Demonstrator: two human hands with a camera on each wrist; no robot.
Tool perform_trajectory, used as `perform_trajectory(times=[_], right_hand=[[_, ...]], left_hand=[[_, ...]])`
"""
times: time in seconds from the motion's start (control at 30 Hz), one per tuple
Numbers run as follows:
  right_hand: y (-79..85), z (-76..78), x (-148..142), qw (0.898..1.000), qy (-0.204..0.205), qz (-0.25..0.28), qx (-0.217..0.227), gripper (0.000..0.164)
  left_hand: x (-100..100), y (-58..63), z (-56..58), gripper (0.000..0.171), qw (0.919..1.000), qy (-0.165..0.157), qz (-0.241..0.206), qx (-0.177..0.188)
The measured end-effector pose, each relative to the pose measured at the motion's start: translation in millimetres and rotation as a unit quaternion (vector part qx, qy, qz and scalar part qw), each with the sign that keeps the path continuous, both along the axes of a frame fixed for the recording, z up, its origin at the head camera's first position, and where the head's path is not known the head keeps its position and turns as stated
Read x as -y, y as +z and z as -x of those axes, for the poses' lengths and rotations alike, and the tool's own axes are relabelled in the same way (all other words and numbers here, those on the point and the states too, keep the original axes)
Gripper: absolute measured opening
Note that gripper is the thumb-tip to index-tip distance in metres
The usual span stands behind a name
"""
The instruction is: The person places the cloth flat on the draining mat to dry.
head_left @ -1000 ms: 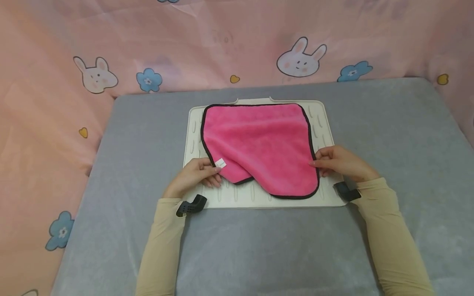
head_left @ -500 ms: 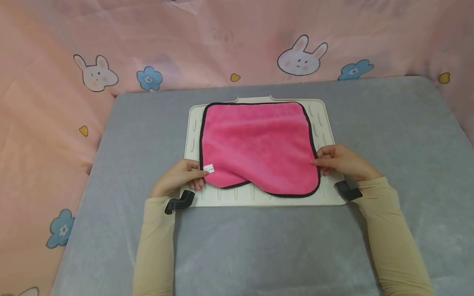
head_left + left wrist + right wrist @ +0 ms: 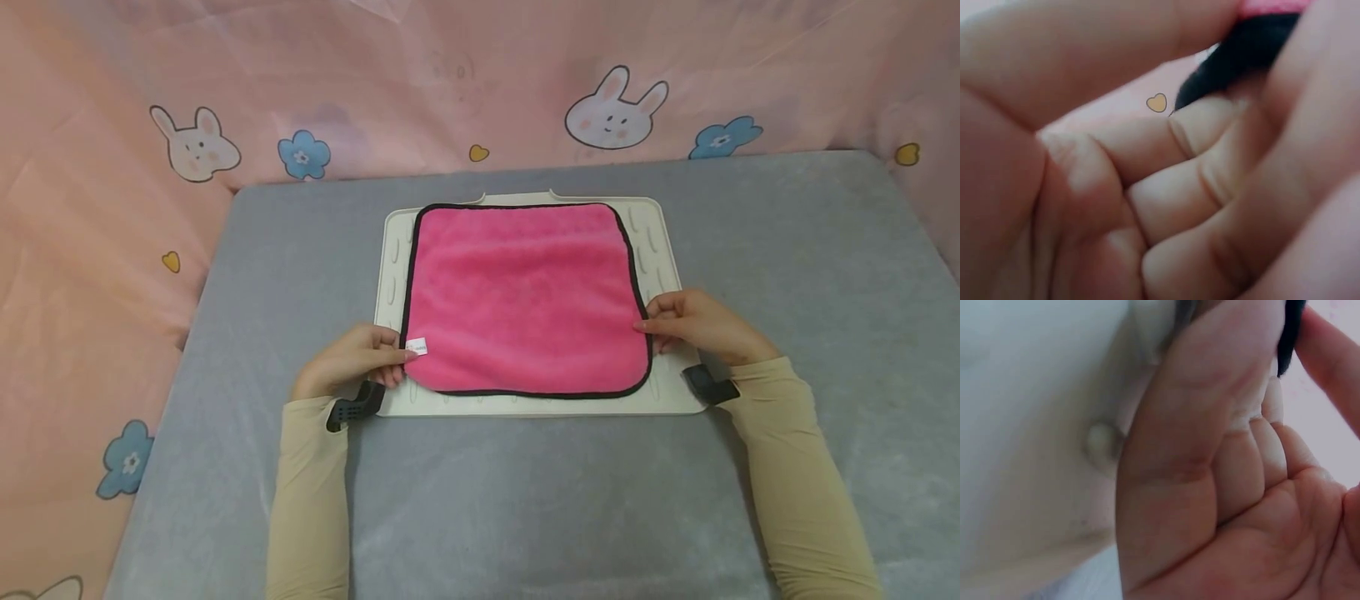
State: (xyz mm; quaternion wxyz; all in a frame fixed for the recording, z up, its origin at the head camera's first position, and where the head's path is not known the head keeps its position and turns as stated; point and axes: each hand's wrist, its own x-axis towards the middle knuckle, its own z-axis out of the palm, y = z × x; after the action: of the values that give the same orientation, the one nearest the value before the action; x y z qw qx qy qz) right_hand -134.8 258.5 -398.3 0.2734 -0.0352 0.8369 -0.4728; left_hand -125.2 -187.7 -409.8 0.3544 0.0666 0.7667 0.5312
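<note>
A pink towel [image 3: 521,292] with black edging lies spread almost flat over a cream ribbed tray [image 3: 667,400]. My left hand [image 3: 356,358] pinches its left edge near the front corner, thumb on top beside a small white tag [image 3: 416,346]. On the opposite side my right hand [image 3: 693,325] pinches the right edge between thumb and fingers. In the left wrist view the black edging [image 3: 1235,56] runs between thumb and curled fingers. The right wrist view shows the black edging [image 3: 1290,337] at the fingertips, with the palm bare.
The tray lies on a table with a grey cloth [image 3: 525,500]. Behind and to the left hangs a pink curtain [image 3: 375,83] printed with rabbits, flowers and hearts. A black wrist strap mount [image 3: 356,406] sits at the left cuff, another [image 3: 708,386] at the right.
My left hand has moved left, drawing the towel's front left corner outward. The fold along the front has flattened and the front edge is now nearly straight. My right hand has hardly moved.
</note>
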Motion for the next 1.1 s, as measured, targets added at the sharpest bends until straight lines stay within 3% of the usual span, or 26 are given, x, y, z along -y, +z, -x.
perform_trajectory(times=[0.27, 0.47, 0.73, 0.93, 1.1], right_hand=[[2.0, -1.7, 2, 1.0, 0.026, 0.007, 0.01, 0.021], [2.9, -1.8, -2, 1.0, 0.015, 0.027, 0.0, 0.019], [6.6, -2.6, -9, 1.0, 0.007, 0.021, -0.009, 0.019], [6.7, -3.0, -8, 0.999, 0.038, -0.002, 0.012, 0.021], [6.4, -3.3, -8, 0.999, 0.048, -0.007, 0.02, 0.02]], left_hand=[[0, -0.8, -0.4, 0.018, 0.9996, -0.009, -0.018, 0.021], [1, 0.8, -1.5, 0.02, 0.9987, -0.045, -0.018, 0.016], [-2, 3.3, -2.9, 0.02, 0.9969, -0.068, -0.021, 0.034], [-3, 2.1, -3.1, 0.012, 0.9953, -0.077, -0.042, 0.042], [-2, 1.8, -3.1, 0.012, 0.9955, -0.082, -0.041, 0.025]])
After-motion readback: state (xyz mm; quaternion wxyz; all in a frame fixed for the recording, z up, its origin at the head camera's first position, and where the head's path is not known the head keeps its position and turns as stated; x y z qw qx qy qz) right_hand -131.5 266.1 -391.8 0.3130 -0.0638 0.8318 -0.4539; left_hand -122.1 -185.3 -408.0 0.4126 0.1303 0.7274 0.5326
